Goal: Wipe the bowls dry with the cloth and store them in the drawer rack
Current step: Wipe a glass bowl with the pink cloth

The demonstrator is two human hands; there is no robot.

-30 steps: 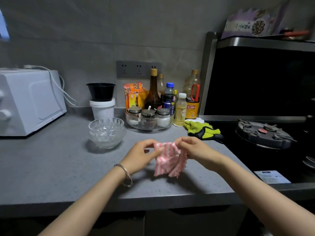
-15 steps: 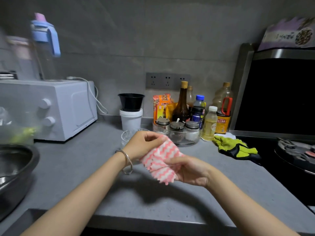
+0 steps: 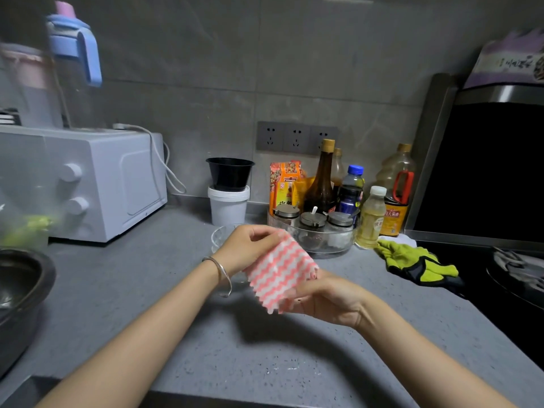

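Note:
A pink-and-white zigzag cloth point(image 3: 279, 270) is held above the grey counter point(image 3: 147, 304). My left hand point(image 3: 250, 248) pinches its upper edge. My right hand point(image 3: 329, 298) lies palm-up under its lower part, with fingers curled round it. The stacked clear glass bowls point(image 3: 219, 238) stand on the counter just behind my left hand and are mostly hidden by it. No drawer rack is in view.
A white oven point(image 3: 97, 184) stands at the left and a dark metal basin point(image 3: 20, 290) at the left edge. A black bowl on a white tub point(image 3: 229, 195), a condiment tray point(image 3: 315, 231), bottles, green gloves point(image 3: 412, 260) and the stove point(image 3: 515, 278) line the back and right.
The view has swung left, bringing the oven and basin into sight. The cloth has been spread out; my right hand turned palm-up beneath it while my left lifted the top edge.

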